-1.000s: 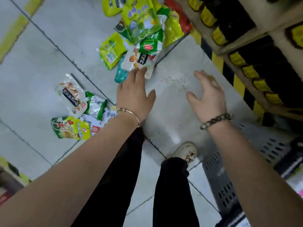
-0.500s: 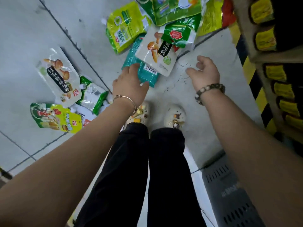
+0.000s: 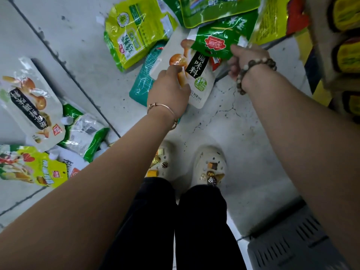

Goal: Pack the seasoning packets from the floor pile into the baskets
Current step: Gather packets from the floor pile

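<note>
The left hand [image 3: 169, 92] rests on the white mushroom packet [image 3: 191, 75], fingers spread flat on its face, pinching nothing yet. The packet lies on the floor [image 3: 243, 137] at the pile's near edge, long axis running from five to eleven o'clock. The right hand [image 3: 246, 60], at three o'clock of it, curls around the green packet [image 3: 220, 41] (grip half hidden). A basket [image 3: 288, 242] waits at five o'clock.

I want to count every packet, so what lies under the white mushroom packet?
A teal packet sticks out from beneath the white mushroom packet on its left side. A bit of red wrapper shows at its right edge. Anything else beneath is covered by the packet and the left hand.
</note>
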`<state>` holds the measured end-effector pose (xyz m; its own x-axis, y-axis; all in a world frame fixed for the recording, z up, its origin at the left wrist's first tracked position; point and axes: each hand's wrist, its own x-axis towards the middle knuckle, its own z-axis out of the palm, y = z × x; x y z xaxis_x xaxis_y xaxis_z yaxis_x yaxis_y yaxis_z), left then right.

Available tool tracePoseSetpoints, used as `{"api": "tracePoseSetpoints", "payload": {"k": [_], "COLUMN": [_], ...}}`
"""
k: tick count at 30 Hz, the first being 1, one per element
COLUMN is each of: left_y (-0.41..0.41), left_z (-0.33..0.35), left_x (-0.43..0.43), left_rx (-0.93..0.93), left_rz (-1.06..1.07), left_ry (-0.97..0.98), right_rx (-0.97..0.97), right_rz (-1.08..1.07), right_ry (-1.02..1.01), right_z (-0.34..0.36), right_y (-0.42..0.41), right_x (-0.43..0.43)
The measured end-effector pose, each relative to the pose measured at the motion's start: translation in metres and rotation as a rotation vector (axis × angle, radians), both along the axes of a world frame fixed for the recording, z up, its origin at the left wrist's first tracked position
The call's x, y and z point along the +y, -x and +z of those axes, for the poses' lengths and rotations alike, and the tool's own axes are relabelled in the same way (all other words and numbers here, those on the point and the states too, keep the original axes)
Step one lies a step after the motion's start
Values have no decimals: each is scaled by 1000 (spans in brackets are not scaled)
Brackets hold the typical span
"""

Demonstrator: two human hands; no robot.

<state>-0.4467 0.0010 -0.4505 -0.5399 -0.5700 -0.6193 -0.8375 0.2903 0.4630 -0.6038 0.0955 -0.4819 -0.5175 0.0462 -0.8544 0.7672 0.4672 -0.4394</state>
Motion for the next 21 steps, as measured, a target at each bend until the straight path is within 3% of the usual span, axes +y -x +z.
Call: {"api": "tracePoseSetpoints", "payload": {"k": [6, 10, 12, 18, 21], "left_y": [9, 14, 14, 5, -1], "left_z": [17, 37, 41, 46, 45], "left_x": [-3, -1, 4, 11, 5], "left_rx": [98, 43, -10, 217, 137], "left_rz": [407, 712, 766, 846, 769], "left_ry": [-317, -700, -886, -1408, -1259], "right_rx": [85, -47, -118, -282, -275], "right_rz": [-281, -368, -361, -3, 314], "right_ry": [150, 404, 527, 605, 449], "right_z": [33, 69, 83, 103, 99], "right_y": [-19, -48, -62, -80, -72], "right_x": [30, 68, 85, 118, 117]}}
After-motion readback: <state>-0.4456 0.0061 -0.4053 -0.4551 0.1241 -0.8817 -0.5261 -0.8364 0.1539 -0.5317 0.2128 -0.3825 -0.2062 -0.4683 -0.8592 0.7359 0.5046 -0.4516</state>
